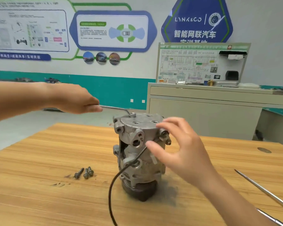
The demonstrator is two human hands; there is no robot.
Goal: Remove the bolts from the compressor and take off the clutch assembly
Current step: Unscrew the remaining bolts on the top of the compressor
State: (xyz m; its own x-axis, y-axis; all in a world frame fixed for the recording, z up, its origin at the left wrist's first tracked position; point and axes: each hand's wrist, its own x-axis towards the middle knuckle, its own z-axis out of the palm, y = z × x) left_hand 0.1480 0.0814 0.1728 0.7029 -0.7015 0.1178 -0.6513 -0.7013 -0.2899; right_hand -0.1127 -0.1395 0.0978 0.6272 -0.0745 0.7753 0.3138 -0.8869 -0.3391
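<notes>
A grey metal compressor (137,154) stands upright on the wooden table (39,193), its dark clutch pulley (139,190) at the bottom against the tabletop. My left hand (77,100) grips the handle of an offset ring wrench (116,109), whose ring sits on a bolt on the compressor's top plate. Three empty bolt holes show on that plate. My right hand (178,149) hovers at the compressor's right side with fingers spread and loosely curved, holding nothing. Three removed bolts (84,172) lie on the table left of the compressor.
A black cable (112,190) runs from the compressor down toward the table's near edge. A long screwdriver (265,191) lies at the right of the table. A beige cabinet (203,115) with a wiring board stands behind.
</notes>
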